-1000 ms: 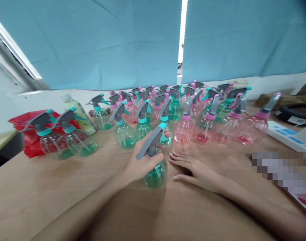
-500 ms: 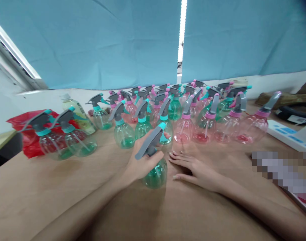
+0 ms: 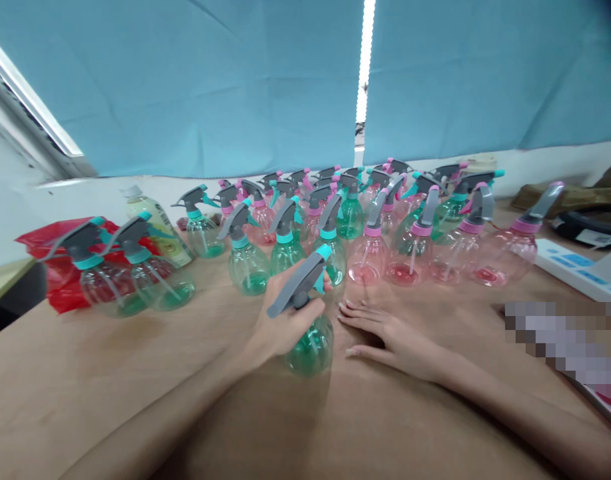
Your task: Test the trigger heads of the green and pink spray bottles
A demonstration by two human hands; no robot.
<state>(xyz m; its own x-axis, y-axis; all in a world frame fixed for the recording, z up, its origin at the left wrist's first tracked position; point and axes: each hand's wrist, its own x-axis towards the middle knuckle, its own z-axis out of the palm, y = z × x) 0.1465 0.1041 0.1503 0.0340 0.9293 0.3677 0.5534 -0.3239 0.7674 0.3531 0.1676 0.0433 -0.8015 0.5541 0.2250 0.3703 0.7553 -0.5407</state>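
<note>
Wrapped around the neck of a green spray bottle point(image 3: 311, 347), my left hand point(image 3: 285, 320) holds it upright at the middle of the table. The bottle's grey trigger head with its turquoise nozzle points up and to the right. My right hand point(image 3: 385, 330) lies on the table just to the right, fingers stretched out, touching no bottle. Beyond my hands stand green spray bottles point(image 3: 248, 270) and, further right, pink spray bottles point(image 3: 368, 257). My left fingers are partly hidden behind the bottle's neck.
Several more spray bottles fill the back, against a blue curtain point(image 3: 285, 87). At left two green bottles point(image 3: 163, 287) stand before a red plastic bag point(image 3: 60, 283) and a pale bottle point(image 3: 155, 223). A white power strip point(image 3: 575, 267) and a blurred-out object point(image 3: 555, 347) lie at right.
The trigger head of the held spray bottle has tilted very slightly to the left. My right hand stays in the same place.
</note>
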